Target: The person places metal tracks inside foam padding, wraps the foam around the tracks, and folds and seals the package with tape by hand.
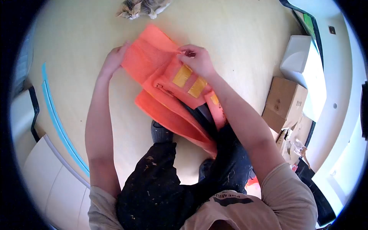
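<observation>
Head view. The orange fabric item (151, 61) is located at the centre, between the two forearms, above the pale floor (73, 50). Its lower end lies close to the dark trousers (153, 184) and meets the thigh on the right side. The upper part is spread as a wide flap; the lower part is layered, with a long curved fold on its left side and dark material visible between the layers. Two yellow patches (189, 81) are fixed side by side on the middle section, and dark marks run along the edge to their left. A further small yellow patch is visible on the narrow section at the right.

Left hand (116, 58): fingertips pinching the left edge of the upper flap. Right hand (196, 60): thumb and fingers bent inward, pinching the right edge of the flap, just above the yellow patches.

Surroundings: a cat (143, 7) is at the top edge, beyond the flap. One shoe (161, 132) is visible below the curved fold. A light-blue strip (61, 128) extends along the floor at the left. At the right, a cardboard box (283, 100) sits near a white box (297, 57).
</observation>
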A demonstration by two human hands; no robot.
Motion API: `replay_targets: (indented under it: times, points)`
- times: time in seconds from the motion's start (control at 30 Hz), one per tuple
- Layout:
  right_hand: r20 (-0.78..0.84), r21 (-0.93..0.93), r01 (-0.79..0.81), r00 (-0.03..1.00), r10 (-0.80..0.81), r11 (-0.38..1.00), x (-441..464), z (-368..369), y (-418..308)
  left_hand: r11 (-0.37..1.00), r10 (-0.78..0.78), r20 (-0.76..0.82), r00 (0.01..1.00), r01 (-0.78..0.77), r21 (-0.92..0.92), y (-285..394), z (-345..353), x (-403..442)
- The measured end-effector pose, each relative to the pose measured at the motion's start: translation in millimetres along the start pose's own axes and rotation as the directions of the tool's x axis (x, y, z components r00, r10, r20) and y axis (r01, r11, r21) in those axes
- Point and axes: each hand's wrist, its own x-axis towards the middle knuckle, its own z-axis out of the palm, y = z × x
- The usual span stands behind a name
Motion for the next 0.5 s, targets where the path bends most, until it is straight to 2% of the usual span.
replay_targets:
  times: [0.03,0.07,0.1,0.13,0.17,0.23,0.27,0.33,0.37,0.43,0.47,0.5]
  points:
    - [-0.077,-0.152,0.188,0.976,-0.202,0.970,-1.4,9.9,0.4,0.930,-0.208,0.166,0.964,0.247,-0.272,5.0,-8.3,-2.0]
    - [-0.072,-0.147,0.188,0.977,-0.200,0.971,-1.2,12.9,-1.0,0.929,-0.214,0.164,0.963,0.253,-0.270,-15.0,-8.1,0.9]
    - [-0.089,-0.145,0.172,0.978,-0.187,0.974,-0.6,14.2,-3.6,0.810,-0.009,0.372,0.928,0.225,-0.541,-50.6,-5.5,8.2]
    - [-0.108,-0.143,0.156,0.979,-0.172,0.977,0.2,15.3,-4.8,0.605,0.247,0.487,0.838,0.259,-0.753,-72.6,-1.4,12.1]
    - [-0.108,-0.141,0.154,0.979,-0.170,0.978,2.3,17.4,-0.8,0.606,0.245,0.488,0.837,0.261,-0.751,-73.9,7.8,0.9]
    - [-0.096,-0.118,0.213,0.970,-0.225,0.970,12.0,19.5,10.6,0.456,0.361,0.531,0.767,0.351,-0.818,-61.3,38.2,-31.2]
    - [-0.094,-0.120,0.210,0.971,-0.222,0.970,17.2,20.8,9.1,0.453,0.361,0.531,0.767,0.354,-0.818,-57.5,53.5,-31.6]
    - [0.038,-0.426,0.266,0.960,-0.277,0.865,25.4,24.8,1.9,0.750,0.242,0.346,0.907,0.051,-0.659,-56.8,84.7,-30.1]
    - [0.040,-0.425,0.265,0.961,-0.274,0.866,28.2,26.1,0.3,0.749,0.239,0.347,0.907,0.055,-0.660,-61.4,99.2,-22.7]
    - [0.193,-0.580,0.306,0.952,-0.237,0.755,32.2,27.8,-4.0,0.809,0.353,0.194,0.915,-0.194,-0.555,-69.5,123.6,-4.8]
    - [0.192,-0.579,0.305,0.952,-0.237,0.756,31.3,28.6,-6.5,0.809,0.353,0.195,0.915,-0.194,-0.554,-69.4,129.1,-4.6]
    - [0.237,-0.618,0.310,0.950,-0.205,0.722,29.8,29.7,-9.2,0.841,0.307,0.061,0.950,-0.240,-0.484,-69.2,132.8,-3.9]
